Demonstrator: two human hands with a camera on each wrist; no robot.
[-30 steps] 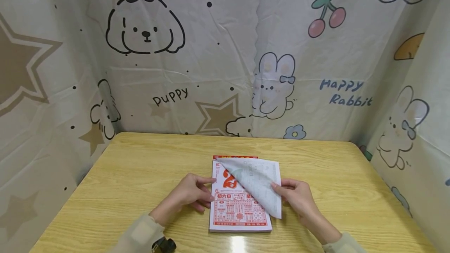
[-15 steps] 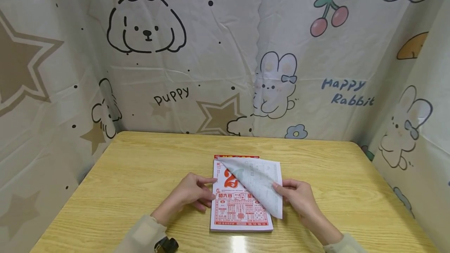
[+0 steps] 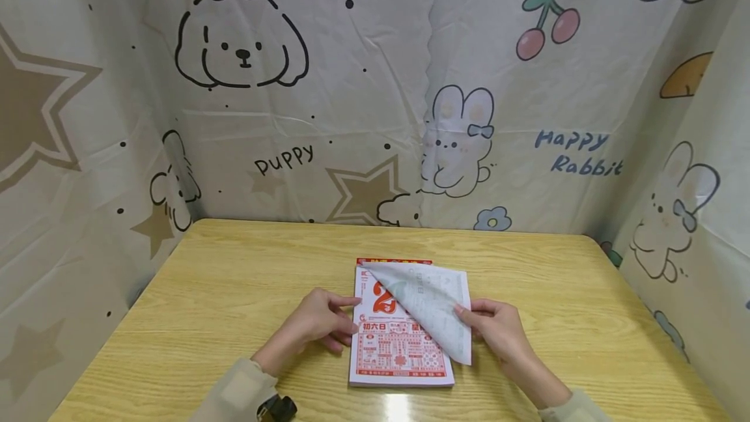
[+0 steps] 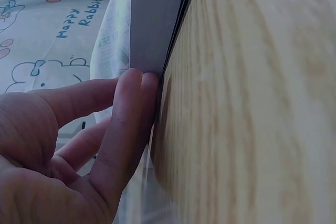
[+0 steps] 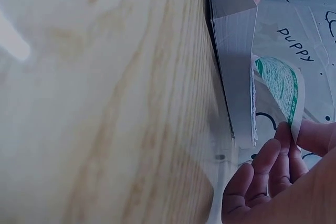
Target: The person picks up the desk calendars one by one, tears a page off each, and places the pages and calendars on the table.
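Observation:
A thick tear-off calendar (image 3: 401, 360) lies on the table, its top sheet showing a large red 2 and red print. One calendar page (image 3: 439, 301) is folded over diagonally to the right, pale underside up, covering the upper right of the block. My right hand (image 3: 500, 327) pinches that page's right edge between thumb and fingers; its green-printed face shows in the right wrist view. With loosely extended fingers, my left hand (image 3: 319, 318) touches the calendar's left side. Fingertips (image 4: 128, 80) sit against the block's side in the left wrist view.
The light wooden table (image 3: 234, 266) carries the calendar near its front middle. A patterned curtain (image 3: 363, 83) hangs behind the table and along both sides. A dark object (image 3: 277, 407) shows at the left sleeve.

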